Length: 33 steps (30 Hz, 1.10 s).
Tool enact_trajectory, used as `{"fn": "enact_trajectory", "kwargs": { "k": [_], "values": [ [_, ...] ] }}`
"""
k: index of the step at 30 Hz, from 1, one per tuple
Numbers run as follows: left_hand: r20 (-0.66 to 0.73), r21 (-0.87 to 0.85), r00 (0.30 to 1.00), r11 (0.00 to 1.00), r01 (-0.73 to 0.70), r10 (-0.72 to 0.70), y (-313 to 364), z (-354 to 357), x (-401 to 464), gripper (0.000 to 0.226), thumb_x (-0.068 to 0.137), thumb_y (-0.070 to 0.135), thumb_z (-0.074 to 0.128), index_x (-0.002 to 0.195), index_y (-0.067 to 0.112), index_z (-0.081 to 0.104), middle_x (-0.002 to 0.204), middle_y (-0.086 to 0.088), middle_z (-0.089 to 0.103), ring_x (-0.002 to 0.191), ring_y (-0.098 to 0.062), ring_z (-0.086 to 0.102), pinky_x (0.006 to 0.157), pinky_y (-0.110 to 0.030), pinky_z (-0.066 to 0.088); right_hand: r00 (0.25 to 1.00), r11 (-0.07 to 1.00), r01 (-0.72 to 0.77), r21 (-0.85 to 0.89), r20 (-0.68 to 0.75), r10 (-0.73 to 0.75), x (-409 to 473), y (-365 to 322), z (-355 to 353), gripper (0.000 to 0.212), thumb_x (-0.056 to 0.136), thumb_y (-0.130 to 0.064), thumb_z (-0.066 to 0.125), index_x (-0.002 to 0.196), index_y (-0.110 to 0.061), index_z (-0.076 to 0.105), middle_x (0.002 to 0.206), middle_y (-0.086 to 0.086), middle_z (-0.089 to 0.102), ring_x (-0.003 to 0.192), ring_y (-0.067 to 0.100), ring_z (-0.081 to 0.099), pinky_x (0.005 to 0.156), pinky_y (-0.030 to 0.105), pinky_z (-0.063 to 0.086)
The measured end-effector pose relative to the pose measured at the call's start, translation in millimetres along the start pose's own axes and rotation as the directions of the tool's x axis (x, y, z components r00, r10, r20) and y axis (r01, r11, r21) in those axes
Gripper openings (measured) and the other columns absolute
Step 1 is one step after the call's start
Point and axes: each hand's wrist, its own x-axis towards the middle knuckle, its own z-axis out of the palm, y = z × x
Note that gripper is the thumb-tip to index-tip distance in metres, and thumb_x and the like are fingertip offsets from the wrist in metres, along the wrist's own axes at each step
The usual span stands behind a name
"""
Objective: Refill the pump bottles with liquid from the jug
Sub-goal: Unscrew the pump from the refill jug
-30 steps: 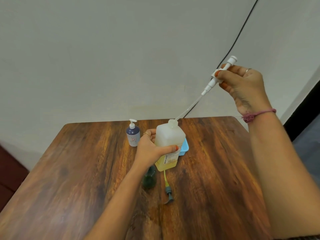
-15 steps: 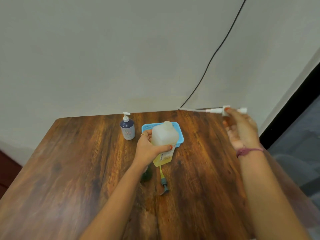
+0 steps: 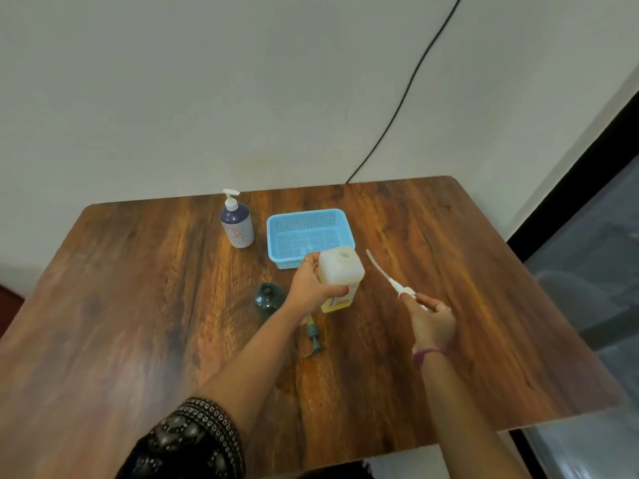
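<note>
My left hand (image 3: 307, 288) grips the white jug (image 3: 340, 271), which stands on the table with its round mouth uncovered and yellow liquid at the bottom. My right hand (image 3: 430, 321) holds the white pump head with its long tube (image 3: 383, 274) low over the table, right of the jug. A dark green bottle (image 3: 268, 299) with no pump stands left of my left wrist. Its grey-green pump (image 3: 313, 337) lies on the table below the jug. A purple pump bottle (image 3: 237, 221) with a white pump stands at the back.
A blue mesh basket (image 3: 307, 216) sits on the wooden table (image 3: 138, 305) just behind the jug. A black cable (image 3: 404, 95) runs down the wall behind the table. The table's right edge borders a dark floor strip.
My right hand pulled the white pump and tube out of the jug, swung it right, then lowered it to just above the table. The camera view tilted downward.
</note>
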Motion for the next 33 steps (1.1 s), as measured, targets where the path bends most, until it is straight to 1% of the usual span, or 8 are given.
{"fn": "enact_trajectory", "kwargs": {
  "k": [3,6,9,14,18,22,25,33],
  "values": [
    [0.009,0.023,1.000,0.999,0.028,-0.028,-12,10,8,0.077,0.054,0.013,0.089,0.116,0.027,0.046,0.121,0.005,0.060,0.114,-0.016,0.057,0.095,-0.046,0.052,1.000,0.992,0.021,-0.121,0.013,-0.019,-5,18,2,0.031,0.077,-0.021,0.078,0.103,-0.007,0.067,0.103,0.004,0.062,0.088,0.017,0.056,0.057,0.016,0.037],
    [0.012,0.050,0.999,0.998,0.042,-0.043,-17,17,13,0.075,0.059,0.010,0.088,0.117,0.028,0.045,0.124,0.005,0.058,0.116,-0.016,0.055,0.095,-0.045,0.053,0.997,0.985,0.070,-0.156,0.038,-0.064,-7,30,3,0.036,0.079,-0.017,0.076,0.111,-0.006,0.064,0.107,0.008,0.067,0.091,0.019,0.060,0.069,0.019,0.043],
    [0.000,0.085,0.999,0.995,0.051,-0.052,-20,21,15,0.075,0.057,0.012,0.089,0.115,0.028,0.044,0.123,0.005,0.057,0.115,-0.017,0.055,0.094,-0.046,0.053,0.987,0.958,0.159,-0.241,0.067,-0.147,-7,37,6,0.035,0.078,-0.012,0.076,0.111,-0.004,0.067,0.113,0.013,0.066,0.099,0.024,0.062,0.076,0.021,0.042],
    [-0.027,0.111,0.999,0.993,0.042,-0.039,-28,25,18,0.075,0.057,0.010,0.088,0.116,0.024,0.045,0.123,0.002,0.056,0.114,-0.017,0.054,0.094,-0.042,0.052,0.974,0.901,0.224,-0.370,0.123,-0.192,-2,45,10,0.029,0.078,-0.009,0.073,0.107,-0.004,0.068,0.112,0.015,0.061,0.101,0.030,0.061,0.073,0.023,0.037],
    [-0.020,0.094,0.999,0.995,0.044,-0.043,-32,25,20,0.077,0.055,0.012,0.088,0.117,0.025,0.045,0.125,0.002,0.055,0.116,-0.016,0.053,0.094,-0.043,0.052,0.961,0.824,0.270,-0.498,0.190,-0.201,-2,59,12,0.029,0.082,-0.011,0.070,0.110,-0.006,0.066,0.116,0.014,0.059,0.101,0.032,0.060,0.086,0.036,0.046],
    [-0.001,0.054,0.998,0.996,0.065,-0.065,-33,22,21,0.075,0.059,0.008,0.087,0.118,0.025,0.043,0.126,0.003,0.054,0.118,-0.016,0.052,0.093,-0.039,0.052,0.955,0.804,0.285,-0.523,0.231,-0.188,-1,68,15,0.029,0.081,-0.014,0.071,0.109,-0.011,0.065,0.116,0.009,0.056,0.099,0.028,0.060,0.094,0.045,0.045],
    [0.009,0.086,0.997,0.994,0.071,-0.072,-34,17,21,0.078,0.060,0.010,0.087,0.120,0.025,0.041,0.127,0.003,0.054,0.119,-0.017,0.052,0.095,-0.043,0.052,0.950,0.793,0.295,-0.533,0.252,-0.184,1,70,16,0.030,0.080,-0.014,0.071,0.109,-0.012,0.064,0.117,0.007,0.054,0.099,0.027,0.059,0.098,0.048,0.041],
    [0.044,0.183,0.997,0.982,0.049,-0.057,-22,12,7,0.089,0.065,0.005,0.085,0.136,0.018,0.034,0.122,0.004,0.048,0.120,-0.018,0.049,0.093,-0.033,0.047,0.939,0.757,0.326,-0.566,0.289,-0.188,2,69,14,0.046,0.075,-0.016,0.075,0.117,-0.018,0.059,0.122,0.006,0.051,0.109,0.028,0.056,0.097,0.046,0.039]
  ]
}}
